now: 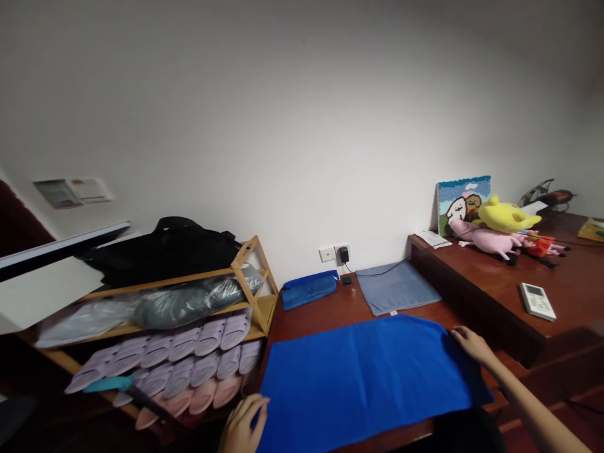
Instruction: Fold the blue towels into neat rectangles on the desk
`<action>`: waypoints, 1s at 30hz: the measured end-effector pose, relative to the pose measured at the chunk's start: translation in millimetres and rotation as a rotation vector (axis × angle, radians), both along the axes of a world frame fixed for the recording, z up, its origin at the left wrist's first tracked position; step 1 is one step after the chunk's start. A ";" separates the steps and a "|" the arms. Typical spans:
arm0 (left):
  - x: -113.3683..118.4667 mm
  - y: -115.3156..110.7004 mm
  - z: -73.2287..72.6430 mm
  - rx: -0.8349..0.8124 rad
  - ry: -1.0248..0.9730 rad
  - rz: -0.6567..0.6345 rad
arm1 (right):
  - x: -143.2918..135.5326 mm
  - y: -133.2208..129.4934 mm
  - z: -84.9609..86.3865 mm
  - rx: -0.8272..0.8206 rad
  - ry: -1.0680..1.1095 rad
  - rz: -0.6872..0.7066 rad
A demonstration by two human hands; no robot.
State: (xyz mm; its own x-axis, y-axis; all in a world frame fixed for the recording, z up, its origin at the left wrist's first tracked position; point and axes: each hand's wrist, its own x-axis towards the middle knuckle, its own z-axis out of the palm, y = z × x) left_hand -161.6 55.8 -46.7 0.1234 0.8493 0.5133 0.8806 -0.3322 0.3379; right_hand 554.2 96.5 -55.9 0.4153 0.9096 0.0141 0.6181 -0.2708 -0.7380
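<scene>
A bright blue cloth [358, 377] lies spread over the low brown wooden surface, with soft creases across its middle. My left hand [245, 423] is at its left edge, fingers curled, with a bit of blue showing between thumb and fingers. At the upper right edge, my right hand [472, 346] pinches the cloth; its fingertips are partly hidden. Beyond the cloth lie a folded blue cloth [309, 290] on the left and a flat grey-blue cloth [397, 288] with a small white tag on the right.
To the left stands a wooden rack [267, 308] with lilac slippers [184, 343] and a black bag [165, 251]. A raised brown cabinet [495, 289] on the right bears plush toys [503, 217] and a white remote [538, 302]. A plugged-in charger [344, 254] trails a cable.
</scene>
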 end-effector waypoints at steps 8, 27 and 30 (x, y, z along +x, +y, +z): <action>32.6 102.8 -11.6 -0.205 0.132 0.065 | -28.6 69.5 -7.5 -0.033 0.115 0.101; 17.2 135.7 -56.5 -0.323 0.268 0.166 | -26.7 90.2 -52.6 0.065 -0.194 0.061; 15.9 137.1 -55.8 -0.335 0.272 0.166 | -52.1 87.8 -60.8 0.100 -0.371 0.208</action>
State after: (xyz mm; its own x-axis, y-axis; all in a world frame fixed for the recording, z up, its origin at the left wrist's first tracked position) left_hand -145.7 192.9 -102.5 0.0642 0.9825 0.1747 0.9842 -0.0912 0.1516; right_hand 502.0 184.3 -116.7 0.1734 0.9600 0.2198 0.8802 -0.0510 -0.4718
